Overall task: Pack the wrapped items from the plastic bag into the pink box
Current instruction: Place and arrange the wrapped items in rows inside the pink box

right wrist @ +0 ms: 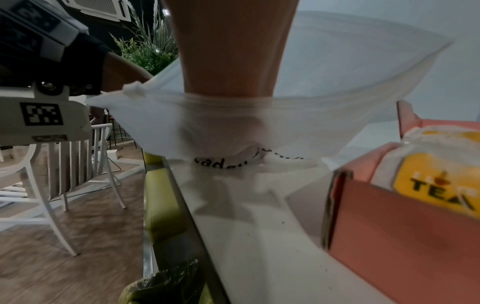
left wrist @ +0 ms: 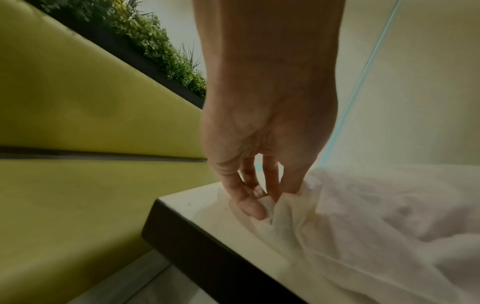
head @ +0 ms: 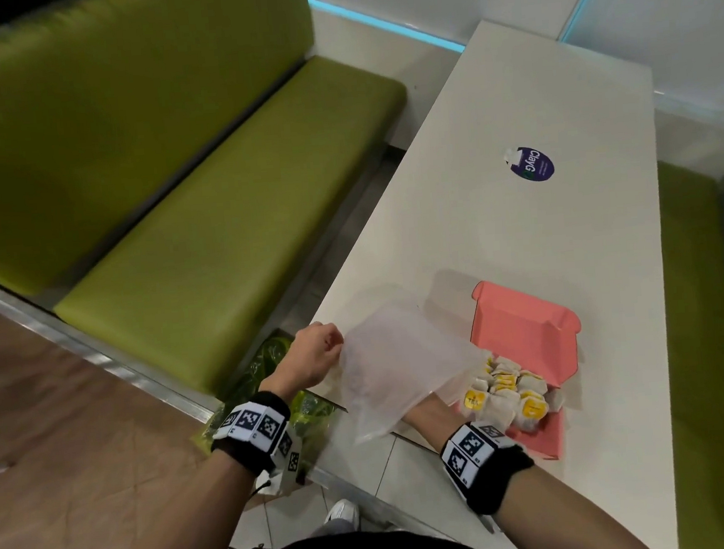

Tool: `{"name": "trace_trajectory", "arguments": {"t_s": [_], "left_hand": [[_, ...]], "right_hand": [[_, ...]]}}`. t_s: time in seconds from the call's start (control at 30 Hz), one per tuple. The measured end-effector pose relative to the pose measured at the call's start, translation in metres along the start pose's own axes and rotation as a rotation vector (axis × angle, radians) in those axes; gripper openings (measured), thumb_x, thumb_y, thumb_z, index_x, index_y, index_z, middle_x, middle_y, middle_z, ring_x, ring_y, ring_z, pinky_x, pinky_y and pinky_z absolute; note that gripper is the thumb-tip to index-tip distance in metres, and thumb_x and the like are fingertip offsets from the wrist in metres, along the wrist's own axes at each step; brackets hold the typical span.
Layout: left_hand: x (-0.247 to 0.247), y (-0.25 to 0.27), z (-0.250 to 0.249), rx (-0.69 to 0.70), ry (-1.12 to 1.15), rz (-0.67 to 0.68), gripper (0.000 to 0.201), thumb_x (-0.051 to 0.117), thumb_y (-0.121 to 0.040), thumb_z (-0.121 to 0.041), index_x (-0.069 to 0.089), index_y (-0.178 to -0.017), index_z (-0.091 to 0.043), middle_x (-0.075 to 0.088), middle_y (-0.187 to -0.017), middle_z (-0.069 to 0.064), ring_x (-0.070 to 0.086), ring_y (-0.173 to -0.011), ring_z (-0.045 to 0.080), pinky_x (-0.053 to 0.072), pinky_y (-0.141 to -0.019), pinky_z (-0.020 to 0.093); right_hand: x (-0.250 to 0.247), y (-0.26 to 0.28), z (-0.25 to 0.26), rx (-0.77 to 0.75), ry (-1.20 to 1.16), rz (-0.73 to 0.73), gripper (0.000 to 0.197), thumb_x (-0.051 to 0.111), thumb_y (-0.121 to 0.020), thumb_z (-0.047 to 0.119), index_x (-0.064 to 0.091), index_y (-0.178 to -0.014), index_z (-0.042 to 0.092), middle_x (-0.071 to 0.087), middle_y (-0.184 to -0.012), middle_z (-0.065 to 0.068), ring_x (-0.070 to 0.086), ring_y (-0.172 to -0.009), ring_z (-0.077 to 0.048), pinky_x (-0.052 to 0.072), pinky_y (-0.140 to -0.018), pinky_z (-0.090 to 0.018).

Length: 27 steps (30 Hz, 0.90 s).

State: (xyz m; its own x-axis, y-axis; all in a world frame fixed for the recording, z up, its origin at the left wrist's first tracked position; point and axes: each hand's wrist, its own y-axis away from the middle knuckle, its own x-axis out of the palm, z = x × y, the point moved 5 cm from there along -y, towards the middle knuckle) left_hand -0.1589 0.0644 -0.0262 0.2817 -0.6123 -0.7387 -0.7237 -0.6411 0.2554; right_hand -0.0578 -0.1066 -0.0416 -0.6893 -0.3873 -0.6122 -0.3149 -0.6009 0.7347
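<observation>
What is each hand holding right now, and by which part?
The left hand pinches the plastic bag at its edge near the table corner. The right hand is inside the bag; whether it grips a wrapped item cannot be told.

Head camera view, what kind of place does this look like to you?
Probably a café or fast-food booth: green padded bench seats flank a narrow white table, and white slatted chairs stand on wood-look flooring beyond.
</observation>
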Motion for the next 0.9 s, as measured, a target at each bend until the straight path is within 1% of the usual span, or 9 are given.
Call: {"name": "trace_trajectory", "arguments": {"t_s": [0.07, 0.2, 0.33, 0.43, 0.5, 0.57, 0.67, 0.8, 0.9], "left_hand": [[0.000, 0.001, 0.001, 0.014, 0.012, -0.023, 0.008, 0.056, -0.096, -0.014, 0.063, -0.092, -0.015, 0.055, -0.091, -0.001, 0.050, -0.081, 0.016, 0.034, -0.069, 0.025], [0.002, 0.008, 0.003, 0.071, 0.040, -0.088, 0.015, 0.056, -0.088, 0.002, 0.064, -0.088, -0.011, 0.057, -0.085, 0.000, 0.050, -0.076, 0.017, 0.034, -0.066, 0.027], [0.001, 0.012, 0.011, 0.057, 0.069, -0.167, 0.012, 0.062, -0.088, -0.001, 0.064, -0.083, -0.011, 0.063, -0.082, 0.002, 0.054, -0.075, 0.016, 0.037, -0.063, 0.023], [0.001, 0.013, 0.010, 0.045, 0.083, -0.218, 0.011, 0.061, -0.090, -0.002, 0.064, -0.082, -0.010, 0.062, -0.082, 0.002, 0.053, -0.074, 0.015, 0.035, -0.060, 0.020], [0.001, 0.015, 0.008, 0.039, 0.079, -0.239, 0.013, 0.058, -0.091, -0.001, 0.062, -0.081, -0.008, 0.060, -0.081, 0.002, 0.052, -0.073, 0.015, 0.036, -0.060, 0.019], [0.002, 0.017, 0.006, 0.028, 0.065, -0.245, 0.014, 0.056, -0.091, -0.001, 0.060, -0.080, -0.008, 0.058, -0.081, 0.003, 0.052, -0.072, 0.018, 0.042, -0.061, 0.028], [0.002, 0.020, 0.004, 0.010, 0.040, -0.246, 0.014, 0.052, -0.094, -0.003, 0.057, -0.081, -0.009, 0.056, -0.083, 0.004, 0.052, -0.073, 0.021, 0.046, -0.064, 0.037], [0.002, 0.025, -0.002, 0.012, 0.001, -0.252, 0.014, 0.050, -0.097, -0.007, 0.055, -0.084, -0.008, 0.054, -0.085, 0.004, 0.051, -0.073, 0.022, 0.047, -0.063, 0.037], [0.001, 0.026, -0.003, 0.008, -0.019, -0.278, 0.015, 0.049, -0.098, -0.010, 0.054, -0.084, -0.008, 0.052, -0.085, 0.005, 0.050, -0.071, 0.022, 0.041, -0.058, 0.031]], "right_hand": [[0.003, -0.008, 0.004, -0.017, 0.029, -0.001, 0.046, 0.043, -0.105, 0.035, 0.037, -0.148, 0.022, 0.034, -0.157, -0.001, 0.029, -0.144, -0.023, 0.019, -0.121, -0.037], [0.007, -0.012, 0.004, 0.043, 0.058, 0.085, 0.049, 0.040, -0.105, 0.034, 0.034, -0.151, 0.017, 0.031, -0.159, -0.006, 0.028, -0.145, -0.025, 0.018, -0.119, -0.034], [-0.013, 0.015, 0.012, 0.024, 0.111, 0.086, 0.047, 0.027, -0.109, 0.027, 0.023, -0.154, 0.010, 0.017, -0.164, -0.007, 0.018, -0.150, -0.023, 0.009, -0.118, -0.031], [-0.025, 0.052, 0.008, -0.020, 0.119, 0.050, 0.045, 0.032, -0.109, 0.020, 0.031, -0.150, 0.002, 0.033, -0.158, -0.013, 0.032, -0.145, -0.024, 0.024, -0.110, -0.025], [-0.027, 0.058, 0.005, -0.042, 0.102, 0.008, 0.042, 0.040, -0.107, 0.021, 0.040, -0.147, 0.008, 0.042, -0.153, -0.010, 0.040, -0.141, -0.023, 0.030, -0.107, -0.023], [-0.024, 0.056, 0.011, -0.047, 0.105, 0.032, 0.044, 0.040, -0.107, 0.026, 0.037, -0.149, 0.012, 0.037, -0.156, -0.008, 0.035, -0.144, -0.022, 0.025, -0.112, -0.026], [-0.017, 0.041, 0.016, -0.009, 0.172, 0.050, 0.046, 0.027, -0.109, 0.028, 0.024, -0.153, 0.014, 0.021, -0.163, -0.005, 0.020, -0.149, -0.021, 0.011, -0.117, -0.029], [-0.020, 0.046, 0.016, 0.020, 0.195, 0.121, 0.050, 0.023, -0.110, 0.026, 0.009, -0.155, 0.010, 0.009, -0.165, -0.007, 0.011, -0.152, -0.022, 0.004, -0.116, -0.028], [-0.024, 0.038, 0.009, 0.047, 0.182, 0.132, 0.050, 0.027, -0.109, 0.029, 0.015, -0.155, 0.011, 0.015, -0.165, -0.007, 0.016, -0.151, -0.022, 0.009, -0.117, -0.030]]}}
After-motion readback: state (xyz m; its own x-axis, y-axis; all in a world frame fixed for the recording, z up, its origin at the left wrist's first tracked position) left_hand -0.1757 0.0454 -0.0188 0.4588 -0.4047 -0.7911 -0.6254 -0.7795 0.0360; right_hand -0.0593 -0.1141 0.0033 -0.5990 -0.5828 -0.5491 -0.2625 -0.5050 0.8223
